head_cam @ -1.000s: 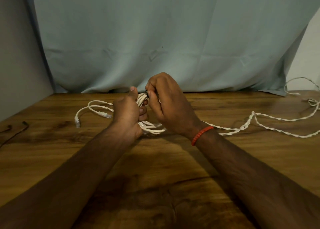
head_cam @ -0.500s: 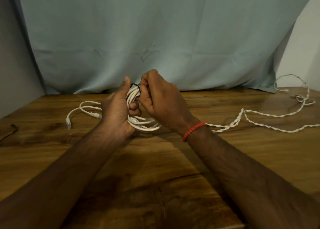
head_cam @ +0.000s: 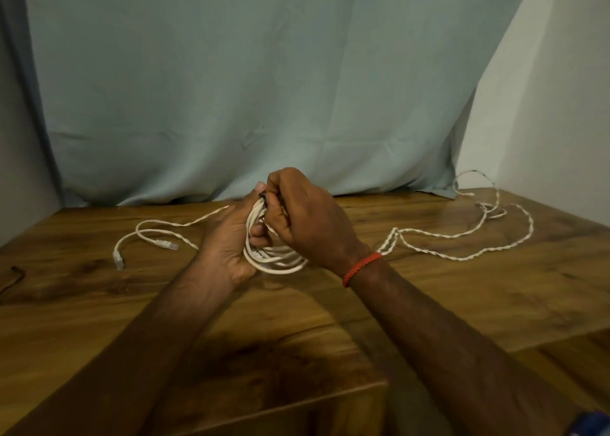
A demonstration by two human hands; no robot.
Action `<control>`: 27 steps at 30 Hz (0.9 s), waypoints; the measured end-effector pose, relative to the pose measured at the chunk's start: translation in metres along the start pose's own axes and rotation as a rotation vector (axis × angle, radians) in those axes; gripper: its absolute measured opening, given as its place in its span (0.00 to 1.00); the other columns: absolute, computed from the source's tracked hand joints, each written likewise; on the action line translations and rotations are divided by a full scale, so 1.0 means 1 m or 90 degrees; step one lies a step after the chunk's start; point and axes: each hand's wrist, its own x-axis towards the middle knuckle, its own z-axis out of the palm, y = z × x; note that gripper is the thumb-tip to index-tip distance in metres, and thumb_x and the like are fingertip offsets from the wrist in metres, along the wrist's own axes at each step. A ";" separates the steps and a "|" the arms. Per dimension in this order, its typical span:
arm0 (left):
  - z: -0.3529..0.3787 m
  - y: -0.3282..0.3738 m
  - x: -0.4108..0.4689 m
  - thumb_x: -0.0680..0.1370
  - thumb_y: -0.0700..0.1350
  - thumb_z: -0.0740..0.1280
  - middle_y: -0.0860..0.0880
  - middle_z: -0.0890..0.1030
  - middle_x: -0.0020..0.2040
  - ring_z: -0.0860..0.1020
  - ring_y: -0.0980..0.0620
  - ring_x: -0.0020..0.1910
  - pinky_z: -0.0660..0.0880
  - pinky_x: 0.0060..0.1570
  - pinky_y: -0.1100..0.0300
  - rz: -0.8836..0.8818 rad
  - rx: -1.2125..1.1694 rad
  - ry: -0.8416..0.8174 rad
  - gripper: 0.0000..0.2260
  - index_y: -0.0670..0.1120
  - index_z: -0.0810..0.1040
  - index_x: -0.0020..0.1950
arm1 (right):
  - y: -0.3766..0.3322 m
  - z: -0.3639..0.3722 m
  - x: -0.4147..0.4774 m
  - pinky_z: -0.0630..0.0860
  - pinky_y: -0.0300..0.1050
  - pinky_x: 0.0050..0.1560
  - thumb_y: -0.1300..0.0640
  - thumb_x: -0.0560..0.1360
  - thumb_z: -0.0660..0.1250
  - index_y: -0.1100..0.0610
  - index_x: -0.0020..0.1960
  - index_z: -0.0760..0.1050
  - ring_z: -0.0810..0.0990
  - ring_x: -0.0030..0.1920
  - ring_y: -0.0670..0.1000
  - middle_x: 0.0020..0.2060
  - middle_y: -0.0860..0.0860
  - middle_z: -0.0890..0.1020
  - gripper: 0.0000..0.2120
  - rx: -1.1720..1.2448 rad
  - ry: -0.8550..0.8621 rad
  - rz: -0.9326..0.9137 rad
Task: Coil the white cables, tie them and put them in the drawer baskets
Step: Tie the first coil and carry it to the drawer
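my left hand (head_cam: 231, 241) grips the coiled white cable (head_cam: 277, 260), my right hand (head_cam: 307, 224) pinches a dark tie (head_cam: 263, 197) at its top, above the wooden table (head_cam: 330, 320).

2 bare forearms and 2 hands show, the left hand (head_cam: 227, 244) and the right hand (head_cam: 307, 224), uncovered from the lower edge of the view to the fingertips. Fine hair lies along the top of the right forearm (head_cam: 439, 330). The right wrist wears 1 bracelet (head_cam: 361, 269): a thin red cord, twisted like rope, sitting snug in a single band. The left thumb has a short, pale nail (head_cam: 260, 185). At the bottom right corner, beside the right arm, a small patch of blue cloth (head_cam: 591, 424) shows; whether it is a sleeve cannot be told.
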 end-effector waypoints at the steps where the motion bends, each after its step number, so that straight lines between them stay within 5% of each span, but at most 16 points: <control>1: 0.012 -0.003 -0.008 0.71 0.52 0.74 0.51 0.72 0.23 0.67 0.59 0.21 0.68 0.35 0.66 0.016 0.016 0.011 0.10 0.46 0.81 0.36 | -0.002 -0.012 -0.002 0.68 0.44 0.37 0.57 0.79 0.58 0.63 0.50 0.74 0.75 0.38 0.54 0.42 0.57 0.77 0.11 -0.010 -0.003 0.001; 5: 0.050 -0.015 -0.041 0.68 0.51 0.74 0.50 0.75 0.26 0.68 0.59 0.19 0.65 0.18 0.68 0.082 0.074 0.030 0.11 0.44 0.80 0.41 | -0.014 -0.052 -0.011 0.65 0.38 0.38 0.59 0.79 0.60 0.64 0.50 0.74 0.71 0.38 0.49 0.42 0.56 0.76 0.08 -0.022 -0.010 0.012; 10: 0.086 -0.030 -0.085 0.73 0.58 0.71 0.47 0.71 0.24 0.67 0.54 0.19 0.65 0.22 0.66 0.191 0.196 0.040 0.18 0.43 0.78 0.36 | -0.036 -0.096 -0.021 0.66 0.38 0.37 0.62 0.79 0.63 0.64 0.50 0.73 0.68 0.38 0.45 0.41 0.51 0.72 0.04 -0.007 -0.009 0.027; 12: 0.101 -0.035 -0.101 0.79 0.51 0.68 0.46 0.71 0.23 0.67 0.54 0.18 0.62 0.22 0.66 0.218 0.208 0.029 0.17 0.45 0.80 0.33 | -0.044 -0.113 -0.026 0.68 0.40 0.37 0.64 0.79 0.63 0.63 0.50 0.73 0.69 0.38 0.46 0.41 0.49 0.70 0.02 0.000 -0.003 0.024; 15: 0.119 -0.040 -0.117 0.81 0.41 0.63 0.47 0.70 0.23 0.65 0.56 0.17 0.59 0.20 0.69 0.173 0.188 0.024 0.16 0.44 0.78 0.33 | -0.055 -0.136 -0.034 0.70 0.40 0.38 0.63 0.79 0.63 0.63 0.50 0.72 0.71 0.38 0.47 0.41 0.48 0.71 0.03 0.013 0.004 0.014; 19: 0.138 -0.050 -0.133 0.80 0.42 0.63 0.50 0.71 0.23 0.65 0.59 0.16 0.59 0.16 0.71 0.074 0.103 -0.025 0.08 0.43 0.73 0.41 | -0.063 -0.164 -0.044 0.68 0.37 0.38 0.62 0.80 0.62 0.62 0.50 0.72 0.71 0.38 0.47 0.40 0.51 0.73 0.03 0.005 0.022 0.019; 27: 0.163 -0.077 -0.159 0.79 0.38 0.67 0.47 0.75 0.28 0.66 0.58 0.18 0.58 0.19 0.70 0.121 0.168 -0.026 0.07 0.40 0.80 0.41 | -0.069 -0.202 -0.071 0.68 0.30 0.38 0.66 0.79 0.63 0.64 0.48 0.71 0.75 0.36 0.47 0.38 0.53 0.76 0.02 0.068 0.060 0.082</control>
